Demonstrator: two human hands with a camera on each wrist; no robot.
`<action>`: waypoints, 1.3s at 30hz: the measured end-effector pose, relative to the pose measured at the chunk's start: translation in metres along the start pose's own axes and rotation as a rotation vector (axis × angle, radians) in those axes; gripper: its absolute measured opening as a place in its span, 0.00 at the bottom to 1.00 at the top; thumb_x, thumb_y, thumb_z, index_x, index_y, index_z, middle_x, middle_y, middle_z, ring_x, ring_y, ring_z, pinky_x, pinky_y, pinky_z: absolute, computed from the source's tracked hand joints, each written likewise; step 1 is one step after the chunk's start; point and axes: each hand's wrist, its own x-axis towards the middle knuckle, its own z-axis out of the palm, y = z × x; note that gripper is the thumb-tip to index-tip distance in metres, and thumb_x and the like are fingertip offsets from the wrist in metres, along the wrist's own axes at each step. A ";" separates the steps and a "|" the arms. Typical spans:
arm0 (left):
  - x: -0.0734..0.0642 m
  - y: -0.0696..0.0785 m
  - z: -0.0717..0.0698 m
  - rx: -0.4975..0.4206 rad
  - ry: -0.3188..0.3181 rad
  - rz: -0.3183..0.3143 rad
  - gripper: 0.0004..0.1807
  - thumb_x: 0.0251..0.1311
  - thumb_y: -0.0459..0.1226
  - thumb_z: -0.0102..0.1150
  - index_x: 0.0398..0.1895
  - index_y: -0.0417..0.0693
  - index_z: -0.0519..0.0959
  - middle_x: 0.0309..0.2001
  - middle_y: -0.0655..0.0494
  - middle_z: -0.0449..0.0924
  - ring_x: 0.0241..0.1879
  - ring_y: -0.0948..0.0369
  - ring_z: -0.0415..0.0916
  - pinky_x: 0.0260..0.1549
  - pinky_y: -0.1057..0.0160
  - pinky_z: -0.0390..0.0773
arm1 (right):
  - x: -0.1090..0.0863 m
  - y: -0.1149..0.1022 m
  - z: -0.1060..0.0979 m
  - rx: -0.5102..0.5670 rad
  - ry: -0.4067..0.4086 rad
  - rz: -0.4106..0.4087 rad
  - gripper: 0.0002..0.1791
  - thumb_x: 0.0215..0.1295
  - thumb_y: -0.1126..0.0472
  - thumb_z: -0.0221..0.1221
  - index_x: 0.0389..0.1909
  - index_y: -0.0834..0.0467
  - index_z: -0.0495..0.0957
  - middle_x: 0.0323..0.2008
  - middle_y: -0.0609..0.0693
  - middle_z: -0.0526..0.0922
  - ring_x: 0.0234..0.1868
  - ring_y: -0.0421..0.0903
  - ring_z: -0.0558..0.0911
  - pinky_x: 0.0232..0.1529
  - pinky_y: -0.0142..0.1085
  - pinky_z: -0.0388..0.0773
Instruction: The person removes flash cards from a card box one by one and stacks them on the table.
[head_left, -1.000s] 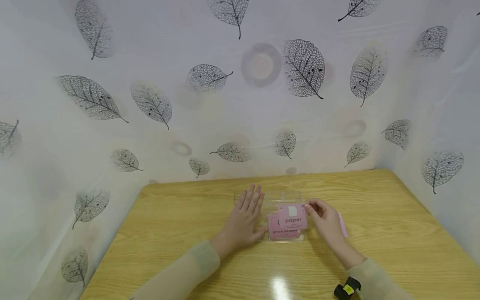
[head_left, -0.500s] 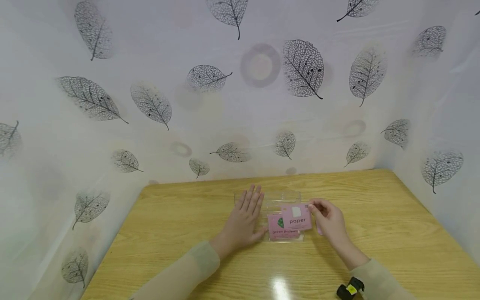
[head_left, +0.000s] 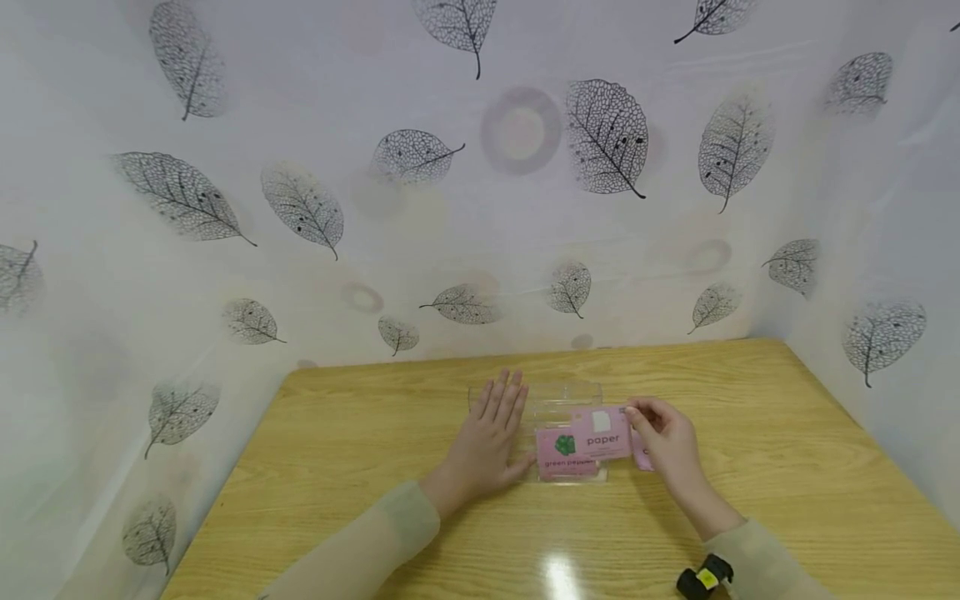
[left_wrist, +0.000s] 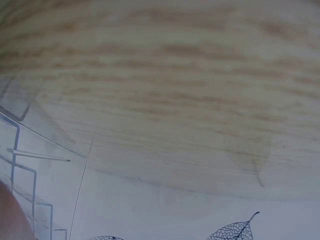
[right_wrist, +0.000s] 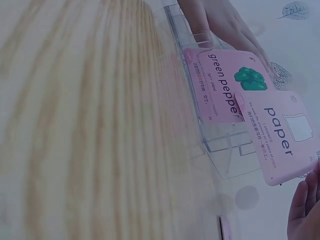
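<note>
My left hand (head_left: 480, 454) lies with straight fingers over the left part of a clear plastic card holder (head_left: 558, 392), thumb pointing right. A pink flash card reading "green pepper" (head_left: 555, 467) stands in the holder's right part. With thumb and fingers, my right hand (head_left: 669, 446) pinches the right edge of a pink "paper" flash card (head_left: 602, 435). In the right wrist view, the paper card (right_wrist: 275, 140) overlaps the lower edge of the green pepper card (right_wrist: 210, 90). Another pink card (head_left: 642, 452) is partly hidden behind my right hand.
The wooden table (head_left: 360, 425) runs up to a white curtain (head_left: 315, 83) printed with leaves. In the left wrist view, the holder's stepped clear walls (left_wrist: 35, 180) show at lower left. A black device with a yellow mark (head_left: 705, 577) sits at my right wrist.
My right hand has moved slightly right with the paper card, exposing more of the green pepper picture. The pink card beyond that hand now shows on its left side. My left hand stays put.
</note>
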 end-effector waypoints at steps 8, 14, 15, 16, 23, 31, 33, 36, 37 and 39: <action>0.000 0.000 0.000 0.005 -0.007 -0.002 0.53 0.58 0.67 0.24 0.73 0.35 0.34 0.74 0.38 0.28 0.73 0.42 0.33 0.72 0.48 0.34 | 0.008 0.030 -0.003 -0.013 0.027 0.011 0.11 0.66 0.62 0.56 0.42 0.67 0.79 0.36 0.56 0.80 0.32 0.33 0.76 0.32 0.21 0.75; 0.000 0.000 0.001 0.008 -0.014 0.000 0.54 0.58 0.67 0.25 0.73 0.35 0.33 0.74 0.38 0.28 0.73 0.42 0.32 0.72 0.48 0.34 | 0.010 0.037 -0.006 -0.041 0.043 0.023 0.14 0.66 0.58 0.56 0.42 0.65 0.79 0.36 0.53 0.81 0.32 0.31 0.76 0.32 0.22 0.76; 0.000 0.000 0.001 0.009 -0.012 0.000 0.54 0.58 0.67 0.25 0.73 0.35 0.33 0.74 0.38 0.28 0.73 0.42 0.32 0.72 0.48 0.34 | 0.010 0.037 -0.006 -0.044 0.046 0.028 0.14 0.66 0.58 0.56 0.42 0.65 0.79 0.36 0.53 0.81 0.32 0.31 0.76 0.32 0.22 0.76; 0.000 0.000 0.002 0.009 -0.009 0.000 0.54 0.58 0.67 0.26 0.73 0.35 0.34 0.74 0.38 0.28 0.73 0.42 0.32 0.72 0.48 0.34 | 0.010 0.038 -0.007 -0.049 0.050 0.029 0.14 0.66 0.58 0.56 0.42 0.65 0.79 0.36 0.53 0.81 0.32 0.31 0.76 0.32 0.21 0.76; 0.000 0.000 0.004 0.008 0.009 0.002 0.54 0.57 0.67 0.26 0.73 0.35 0.34 0.74 0.38 0.31 0.73 0.42 0.34 0.72 0.49 0.33 | 0.005 0.012 -0.013 -0.038 0.055 0.058 0.12 0.67 0.63 0.55 0.43 0.69 0.78 0.37 0.58 0.80 0.32 0.32 0.76 0.32 0.21 0.76; 0.000 0.000 -0.001 0.027 -0.015 0.000 0.54 0.58 0.67 0.28 0.73 0.34 0.35 0.74 0.37 0.31 0.73 0.42 0.34 0.72 0.48 0.34 | 0.003 0.002 -0.018 -0.041 0.072 0.047 0.11 0.66 0.66 0.55 0.42 0.70 0.77 0.36 0.59 0.80 0.32 0.32 0.76 0.32 0.20 0.75; 0.000 0.000 -0.002 0.029 -0.017 -0.001 0.54 0.58 0.67 0.27 0.73 0.35 0.36 0.74 0.37 0.31 0.73 0.42 0.34 0.72 0.48 0.34 | 0.004 0.005 -0.020 -0.030 0.074 0.041 0.11 0.66 0.65 0.55 0.42 0.70 0.77 0.35 0.56 0.80 0.32 0.33 0.76 0.32 0.20 0.75; 0.000 0.001 -0.002 0.029 -0.023 -0.001 0.53 0.58 0.67 0.27 0.73 0.35 0.36 0.74 0.37 0.31 0.73 0.42 0.33 0.72 0.48 0.34 | 0.006 0.016 -0.022 -0.024 0.070 0.048 0.12 0.66 0.64 0.55 0.43 0.70 0.77 0.35 0.52 0.80 0.33 0.32 0.76 0.33 0.20 0.75; 0.000 0.001 -0.002 0.029 -0.024 -0.001 0.53 0.58 0.67 0.26 0.73 0.35 0.35 0.74 0.37 0.31 0.73 0.42 0.33 0.72 0.48 0.34 | 0.007 0.021 -0.023 -0.023 0.070 0.053 0.12 0.66 0.63 0.55 0.43 0.69 0.77 0.35 0.51 0.80 0.33 0.32 0.76 0.33 0.20 0.75; 0.000 0.001 -0.002 0.029 -0.026 0.000 0.54 0.58 0.67 0.26 0.73 0.35 0.35 0.74 0.37 0.30 0.73 0.42 0.33 0.72 0.48 0.34 | 0.009 0.031 -0.024 -0.028 0.069 0.054 0.13 0.66 0.63 0.55 0.44 0.69 0.77 0.34 0.50 0.80 0.33 0.31 0.76 0.33 0.20 0.75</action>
